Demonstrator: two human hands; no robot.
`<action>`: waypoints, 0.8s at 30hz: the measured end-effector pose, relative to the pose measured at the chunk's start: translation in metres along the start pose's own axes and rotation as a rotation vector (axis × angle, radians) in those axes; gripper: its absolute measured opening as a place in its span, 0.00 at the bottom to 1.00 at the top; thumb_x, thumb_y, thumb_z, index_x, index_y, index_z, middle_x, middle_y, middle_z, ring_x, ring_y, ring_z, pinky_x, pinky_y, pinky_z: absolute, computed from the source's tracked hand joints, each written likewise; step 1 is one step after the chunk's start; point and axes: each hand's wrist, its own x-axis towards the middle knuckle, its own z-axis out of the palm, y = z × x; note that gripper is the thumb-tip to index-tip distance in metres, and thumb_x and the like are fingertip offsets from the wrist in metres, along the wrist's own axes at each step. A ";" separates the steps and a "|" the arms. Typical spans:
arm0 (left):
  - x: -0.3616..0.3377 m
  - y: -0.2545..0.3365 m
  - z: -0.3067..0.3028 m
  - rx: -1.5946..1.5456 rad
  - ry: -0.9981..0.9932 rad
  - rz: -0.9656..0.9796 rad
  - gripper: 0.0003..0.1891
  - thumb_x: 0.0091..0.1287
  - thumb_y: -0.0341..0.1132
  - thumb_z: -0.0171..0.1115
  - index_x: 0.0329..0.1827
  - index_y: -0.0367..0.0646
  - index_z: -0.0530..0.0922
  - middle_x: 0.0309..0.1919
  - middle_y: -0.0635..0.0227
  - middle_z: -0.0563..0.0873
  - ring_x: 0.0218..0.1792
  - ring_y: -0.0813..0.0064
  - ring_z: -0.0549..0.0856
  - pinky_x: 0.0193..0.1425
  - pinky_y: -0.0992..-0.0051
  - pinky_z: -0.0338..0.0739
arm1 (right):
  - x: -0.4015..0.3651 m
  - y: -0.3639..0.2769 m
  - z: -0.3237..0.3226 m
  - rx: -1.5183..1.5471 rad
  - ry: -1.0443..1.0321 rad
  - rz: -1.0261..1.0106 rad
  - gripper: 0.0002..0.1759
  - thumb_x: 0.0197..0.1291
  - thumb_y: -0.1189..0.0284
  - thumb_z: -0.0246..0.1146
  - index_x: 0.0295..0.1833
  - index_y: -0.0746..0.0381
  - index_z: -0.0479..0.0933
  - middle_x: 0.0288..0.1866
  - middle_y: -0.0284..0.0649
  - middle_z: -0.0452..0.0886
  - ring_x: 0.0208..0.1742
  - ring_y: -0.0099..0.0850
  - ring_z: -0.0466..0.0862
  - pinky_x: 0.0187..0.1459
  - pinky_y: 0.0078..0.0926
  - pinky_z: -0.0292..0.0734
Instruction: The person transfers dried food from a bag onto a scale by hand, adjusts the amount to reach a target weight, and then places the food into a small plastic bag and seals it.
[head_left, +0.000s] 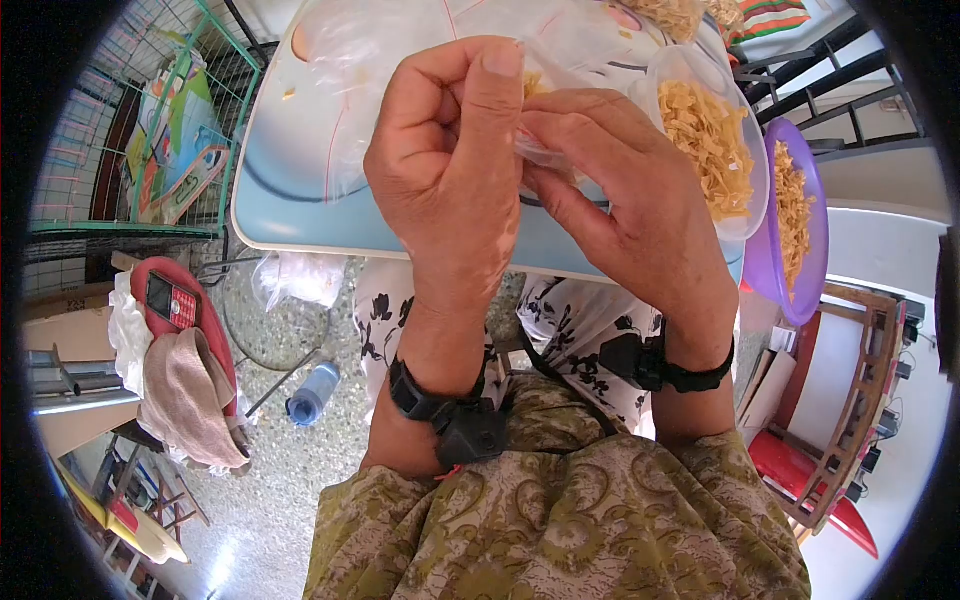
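Observation:
Both hands are raised close together over the near edge of a small table (300, 228). They hold a clear plastic zip bag (548, 156) with a red seal line, and some yellow flakes show behind my fingers. My left hand (445, 165) is closed on the bag, its fingers curled and thumb pointing up. With thumb and fingertips, my right hand (640, 195) pinches the bag's edge. Right of it stands a clear plastic tub (757, 190) holding yellow, flat, dried pieces (705, 150). More empty-looking clear bags (345, 110) with red lines lie on the table at left.
A purple basin (818, 225) of similar pieces is beyond the table's right side. At left are a green wire rack (228, 130) and a red stool (222, 345) with a phone (172, 300) and brown cloth (190, 400). A blue bottle (313, 393) lies on the floor.

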 end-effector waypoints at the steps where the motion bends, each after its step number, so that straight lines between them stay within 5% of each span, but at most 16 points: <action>1: 0.000 0.000 0.000 0.006 -0.002 0.006 0.08 0.68 0.35 0.64 0.42 0.39 0.80 0.21 0.79 0.77 0.17 0.92 0.67 0.16 0.88 0.55 | 0.000 0.001 0.000 -0.017 0.008 -0.028 0.17 0.48 0.81 0.70 0.47 0.64 0.79 0.49 0.43 0.83 0.51 0.41 0.82 0.51 0.32 0.77; 12: -0.001 0.004 0.002 -0.016 0.045 -0.018 0.08 0.68 0.37 0.64 0.41 0.41 0.81 0.21 0.80 0.77 0.17 0.94 0.68 0.16 0.90 0.57 | 0.004 0.001 -0.011 -0.044 0.120 -0.207 0.17 0.49 0.83 0.67 0.48 0.65 0.80 0.49 0.43 0.83 0.53 0.40 0.82 0.52 0.31 0.77; 17: -0.002 0.008 0.002 0.005 0.019 -0.042 0.08 0.67 0.38 0.65 0.41 0.43 0.81 0.22 0.82 0.77 0.17 0.96 0.67 0.15 0.90 0.55 | 0.011 -0.010 -0.007 0.028 0.410 0.103 0.15 0.61 0.76 0.63 0.54 0.63 0.79 0.50 0.40 0.84 0.47 0.28 0.81 0.43 0.22 0.75; 20: -0.004 0.007 0.005 0.003 0.017 -0.049 0.08 0.68 0.38 0.65 0.41 0.43 0.81 0.22 0.82 0.77 0.16 0.96 0.66 0.15 0.90 0.54 | 0.003 0.005 -0.009 -0.094 0.204 0.154 0.15 0.63 0.75 0.61 0.56 0.62 0.78 0.49 0.37 0.84 0.43 0.24 0.81 0.41 0.20 0.74; 24: -0.005 0.009 0.005 0.051 0.009 -0.043 0.08 0.68 0.38 0.65 0.41 0.42 0.81 0.21 0.81 0.77 0.16 0.96 0.65 0.15 0.89 0.53 | 0.003 0.002 -0.009 -0.061 0.173 0.124 0.14 0.64 0.75 0.61 0.54 0.62 0.79 0.46 0.36 0.85 0.38 0.22 0.80 0.39 0.18 0.74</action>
